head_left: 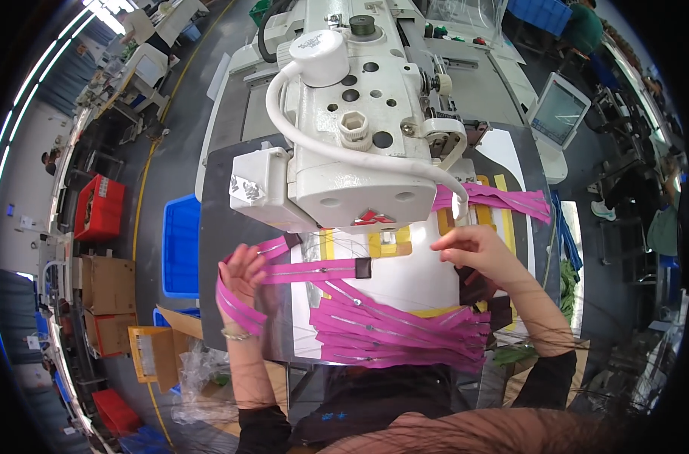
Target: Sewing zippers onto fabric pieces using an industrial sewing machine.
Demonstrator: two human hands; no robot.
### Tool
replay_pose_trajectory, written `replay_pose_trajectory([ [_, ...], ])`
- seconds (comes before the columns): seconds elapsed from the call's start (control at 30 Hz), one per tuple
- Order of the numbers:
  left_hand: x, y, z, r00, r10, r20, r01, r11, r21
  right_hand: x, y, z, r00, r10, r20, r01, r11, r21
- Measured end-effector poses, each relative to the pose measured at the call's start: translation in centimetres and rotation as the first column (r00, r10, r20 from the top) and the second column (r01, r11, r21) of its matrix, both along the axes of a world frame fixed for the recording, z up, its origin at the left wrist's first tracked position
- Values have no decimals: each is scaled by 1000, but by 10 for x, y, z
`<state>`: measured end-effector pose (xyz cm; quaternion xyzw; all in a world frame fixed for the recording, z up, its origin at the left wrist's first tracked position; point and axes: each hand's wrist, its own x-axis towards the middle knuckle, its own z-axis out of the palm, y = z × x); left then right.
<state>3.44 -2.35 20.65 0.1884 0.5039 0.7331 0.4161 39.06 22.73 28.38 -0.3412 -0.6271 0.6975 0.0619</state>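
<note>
A bright pink zipper (307, 272) stretches from my left hand (242, 274) to a small dark square piece (363, 268) at its right end. My left fingers are curled around it, and another length of pink tape (238, 309) hangs over the palm and wrist. My right hand (477, 253) is raised at the right of the sewing machine head (360, 185), fingers bent and a little apart, with nothing visible between them. Below, close to my body, lies a pile of pink zippers (397, 333) with metallic teeth. The needle area is partly hidden under the machine head.
Yellow-edged template pieces (390, 242) lie on the white plate under the machine. More pink zippers (503, 201) lie behind my right hand. A blue bin (181, 246) and an open cardboard box (155, 352) stand at the left; a screen (560, 110) stands at the right.
</note>
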Motion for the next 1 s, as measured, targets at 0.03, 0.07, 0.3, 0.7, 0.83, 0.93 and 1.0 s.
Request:
replay_pose_trajectory([
  [0.03,-10,-5,3,997,73,-19,-73,997,-10,9,0,4,996,-69,57,68,998,14],
  [0.07,-20,-10,6,989,144,-39,-145,989,-20,17,-1,6,995,-70,64,70,998,10],
  [0.3,-26,-20,12,648,533,-545,-658,751,-48,72,3,13,959,-227,170,71,772,632],
  [0.7,127,51,52,143,-189,-971,87,980,-178,85,-34,-16,940,-79,333,-216,618,756],
  [0.83,165,67,54,13,-235,-972,301,928,-220,84,-40,-26,950,-114,292,-161,622,766],
  [0.93,179,75,56,38,-280,-959,352,902,-249,84,-43,-29,951,-115,288,-131,693,709],
  [1.0,186,80,60,30,-291,-956,370,892,-260,79,-44,-25,950,-124,287,-102,743,661],
])
